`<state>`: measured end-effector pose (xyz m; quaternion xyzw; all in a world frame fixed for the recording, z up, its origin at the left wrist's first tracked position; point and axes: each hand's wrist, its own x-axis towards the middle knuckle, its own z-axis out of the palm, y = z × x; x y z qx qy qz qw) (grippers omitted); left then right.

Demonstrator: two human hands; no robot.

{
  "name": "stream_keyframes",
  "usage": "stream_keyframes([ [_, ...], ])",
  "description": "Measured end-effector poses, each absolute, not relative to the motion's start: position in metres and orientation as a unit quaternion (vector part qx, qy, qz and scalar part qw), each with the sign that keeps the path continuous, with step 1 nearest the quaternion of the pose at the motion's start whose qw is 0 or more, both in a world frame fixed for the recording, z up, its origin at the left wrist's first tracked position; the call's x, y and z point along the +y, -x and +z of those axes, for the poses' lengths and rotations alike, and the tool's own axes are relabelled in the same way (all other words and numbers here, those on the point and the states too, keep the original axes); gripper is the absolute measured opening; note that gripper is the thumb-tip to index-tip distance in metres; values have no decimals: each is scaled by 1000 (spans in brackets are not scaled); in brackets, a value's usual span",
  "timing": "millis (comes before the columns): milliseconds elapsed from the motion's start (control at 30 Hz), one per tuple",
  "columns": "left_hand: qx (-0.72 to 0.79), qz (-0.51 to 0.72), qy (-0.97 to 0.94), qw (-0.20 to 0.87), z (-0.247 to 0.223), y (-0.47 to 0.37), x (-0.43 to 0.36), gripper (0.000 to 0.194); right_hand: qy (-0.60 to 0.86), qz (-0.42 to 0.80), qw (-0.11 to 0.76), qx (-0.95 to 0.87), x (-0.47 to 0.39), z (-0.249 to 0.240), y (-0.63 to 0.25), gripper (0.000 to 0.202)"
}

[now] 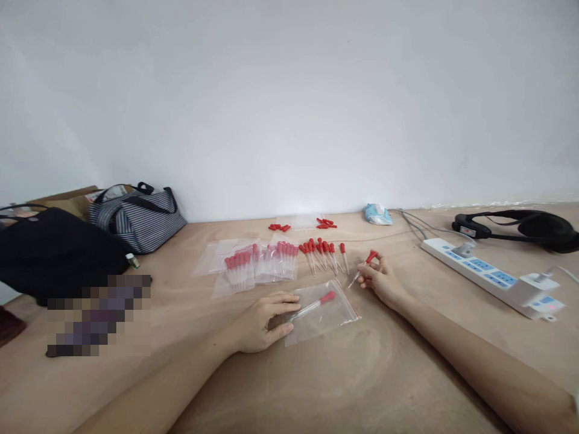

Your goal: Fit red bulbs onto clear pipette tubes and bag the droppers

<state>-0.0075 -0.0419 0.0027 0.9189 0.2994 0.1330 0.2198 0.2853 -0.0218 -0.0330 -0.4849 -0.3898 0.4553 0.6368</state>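
Observation:
A clear zip bag point(316, 328) lies flat in front of me, with one red-topped dropper point(326, 298) inside it. My left hand point(266, 319) rests on the bag's left end, fingers apart. To the right of the bag, my right hand point(377, 278) pinches another red-topped dropper point(370, 257), its clear tip pointing down and left. Several loose droppers point(320, 247) lie behind the bag. Left of them are filled bags of droppers point(237, 268), overlapping one another.
Red bulbs point(326, 223) and clear tubes lie near the wall. At the right are a white power strip point(488, 274) and a black headset point(520, 226); a blue packet point(377, 214) sits at the back. A striped bag point(147, 220) and black bag point(58, 256) stand left.

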Motion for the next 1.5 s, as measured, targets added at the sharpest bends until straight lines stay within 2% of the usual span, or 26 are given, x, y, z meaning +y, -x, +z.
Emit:
stream_keyframes([
  [167,296,138,-918,225,4,7,-42,37,484,442,651,-382,-33,-26,-264,64],
  [433,283,151,-921,222,5,6,-43,36,517,414,653,-368,-32,-25,-262,54],
  [600,294,143,-919,222,5,7,-43,35,527,391,634,-408,-32,-29,-265,56],
  [833,292,150,-916,230,6,6,-43,36,491,411,669,-377,-31,-29,-264,50],
  [1000,289,153,-918,226,6,6,-43,35,453,478,668,-346,-33,-30,-259,38],
  [1133,288,153,-918,227,7,6,-44,37,429,558,612,-361,-39,-26,-252,30],
  [1333,313,137,-915,213,8,5,-44,44,457,599,445,-484,-43,-18,-255,26],
  [1500,308,143,-916,214,7,5,-44,43,470,595,413,-505,-42,-14,-256,32],
])
